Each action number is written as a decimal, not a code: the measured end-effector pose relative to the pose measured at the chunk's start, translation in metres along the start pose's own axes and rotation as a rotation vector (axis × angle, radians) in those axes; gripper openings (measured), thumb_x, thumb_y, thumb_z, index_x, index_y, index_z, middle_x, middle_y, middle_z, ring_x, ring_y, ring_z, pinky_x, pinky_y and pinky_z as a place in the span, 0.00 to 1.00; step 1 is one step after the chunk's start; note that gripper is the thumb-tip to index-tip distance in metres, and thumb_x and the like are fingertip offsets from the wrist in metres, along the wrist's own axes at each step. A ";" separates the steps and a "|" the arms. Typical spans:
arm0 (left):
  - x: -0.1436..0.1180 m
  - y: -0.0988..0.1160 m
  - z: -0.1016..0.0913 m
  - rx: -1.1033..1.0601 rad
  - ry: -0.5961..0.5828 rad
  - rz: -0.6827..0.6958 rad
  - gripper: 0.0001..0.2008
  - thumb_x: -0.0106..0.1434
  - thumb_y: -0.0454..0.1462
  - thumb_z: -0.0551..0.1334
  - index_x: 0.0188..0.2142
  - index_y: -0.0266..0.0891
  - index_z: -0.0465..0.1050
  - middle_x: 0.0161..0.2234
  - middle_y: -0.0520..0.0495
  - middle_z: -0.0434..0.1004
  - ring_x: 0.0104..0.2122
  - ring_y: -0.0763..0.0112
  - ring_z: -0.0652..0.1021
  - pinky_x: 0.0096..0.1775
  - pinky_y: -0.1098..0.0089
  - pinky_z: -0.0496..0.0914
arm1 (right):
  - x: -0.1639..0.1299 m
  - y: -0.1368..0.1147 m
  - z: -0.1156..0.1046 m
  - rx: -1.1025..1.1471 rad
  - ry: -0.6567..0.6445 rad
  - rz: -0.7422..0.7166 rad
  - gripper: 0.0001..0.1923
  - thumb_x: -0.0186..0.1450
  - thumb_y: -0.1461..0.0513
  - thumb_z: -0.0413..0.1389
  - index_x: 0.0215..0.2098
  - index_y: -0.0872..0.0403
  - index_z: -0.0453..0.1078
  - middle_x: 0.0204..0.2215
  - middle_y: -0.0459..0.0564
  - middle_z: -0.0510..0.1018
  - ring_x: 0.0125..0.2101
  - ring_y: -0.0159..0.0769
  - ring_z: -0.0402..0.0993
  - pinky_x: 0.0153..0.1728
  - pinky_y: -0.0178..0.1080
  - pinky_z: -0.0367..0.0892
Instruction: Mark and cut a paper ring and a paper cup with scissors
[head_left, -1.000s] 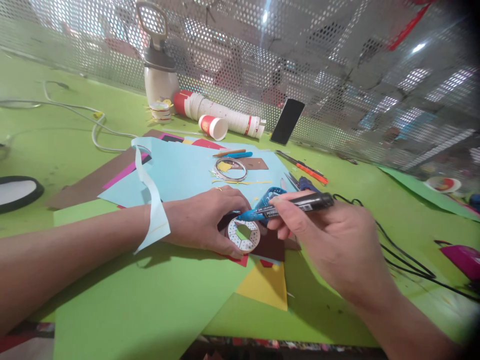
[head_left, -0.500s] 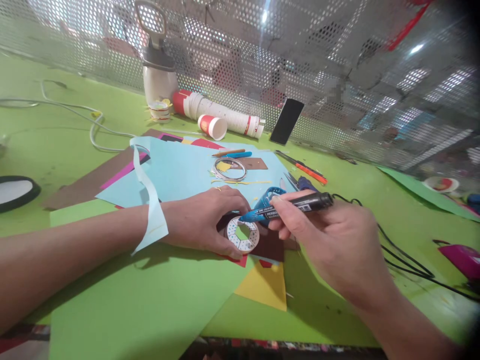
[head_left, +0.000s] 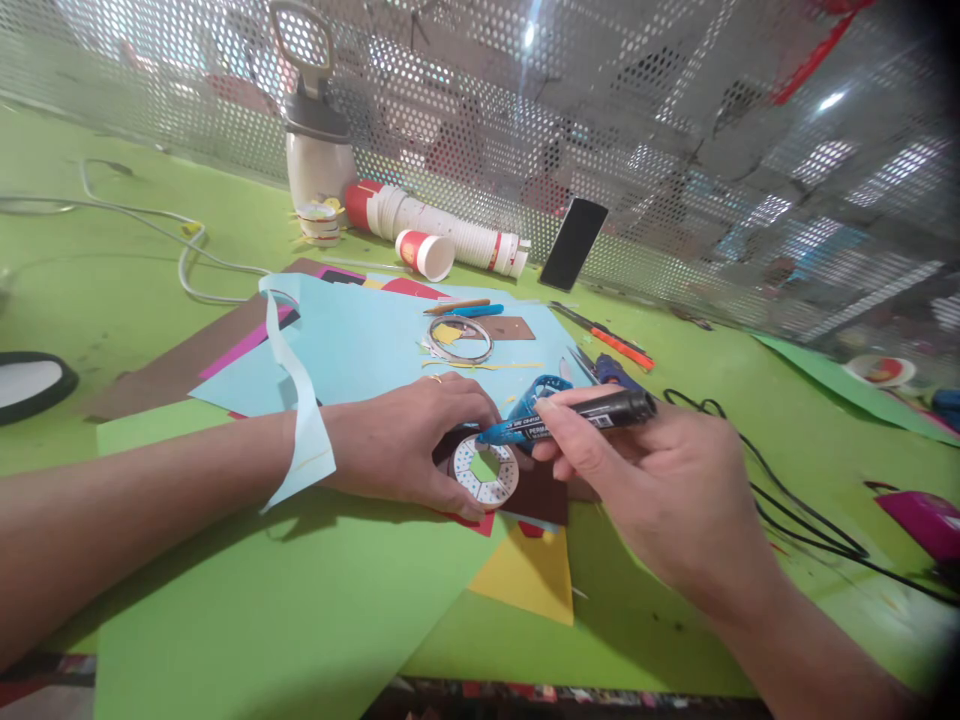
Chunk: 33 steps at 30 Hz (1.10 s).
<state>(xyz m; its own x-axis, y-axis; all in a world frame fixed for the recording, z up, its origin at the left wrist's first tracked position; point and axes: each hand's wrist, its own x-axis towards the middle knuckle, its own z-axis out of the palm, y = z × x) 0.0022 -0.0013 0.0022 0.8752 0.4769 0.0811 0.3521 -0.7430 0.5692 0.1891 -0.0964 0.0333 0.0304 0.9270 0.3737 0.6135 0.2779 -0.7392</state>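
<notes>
My left hand (head_left: 409,440) presses down on a small white paper ring (head_left: 486,473) with blue dots that lies on a dark brown paper scrap (head_left: 541,493). My right hand (head_left: 660,480) grips a blue and black permanent marker (head_left: 570,416), its tip touching the ring's top edge. A pale blue paper strip (head_left: 304,400) drapes over my left wrist. A yellow paper triangle (head_left: 529,578) and red scraps lie just below the ring. All of this rests on a large green sheet (head_left: 285,610).
A light blue sheet (head_left: 360,345) carries a tape roll (head_left: 460,338) and pens. Behind stand a white bottle (head_left: 319,150), stacked paper cups (head_left: 450,238) and a black phone (head_left: 574,243) against the mesh wall. Scissors (head_left: 600,368), black cables (head_left: 795,500) and a pink tool (head_left: 926,520) lie to the right.
My right hand and the marker have shifted slightly left and down along the ring. My left hand keeps holding the ring in place.
</notes>
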 end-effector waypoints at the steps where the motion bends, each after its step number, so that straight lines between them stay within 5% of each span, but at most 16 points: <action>1: 0.000 0.000 0.000 0.002 0.002 0.000 0.28 0.51 0.47 0.75 0.48 0.38 0.72 0.46 0.43 0.75 0.47 0.56 0.73 0.48 0.61 0.67 | 0.000 0.000 0.000 0.000 0.001 0.001 0.12 0.66 0.58 0.60 0.26 0.52 0.79 0.22 0.44 0.81 0.23 0.36 0.79 0.26 0.37 0.76; 33: -0.001 -0.003 0.001 0.006 0.034 0.017 0.27 0.52 0.50 0.73 0.47 0.41 0.72 0.45 0.44 0.75 0.46 0.56 0.75 0.47 0.60 0.69 | 0.001 0.002 0.006 -0.038 0.050 -0.058 0.08 0.64 0.61 0.63 0.27 0.53 0.77 0.20 0.40 0.80 0.22 0.28 0.74 0.24 0.28 0.72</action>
<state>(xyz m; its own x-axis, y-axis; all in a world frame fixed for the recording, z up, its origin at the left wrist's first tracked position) 0.0002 -0.0001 0.0000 0.8693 0.4798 0.1187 0.3395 -0.7541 0.5622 0.1861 -0.0937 0.0286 0.0326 0.8957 0.4435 0.6449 0.3201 -0.6940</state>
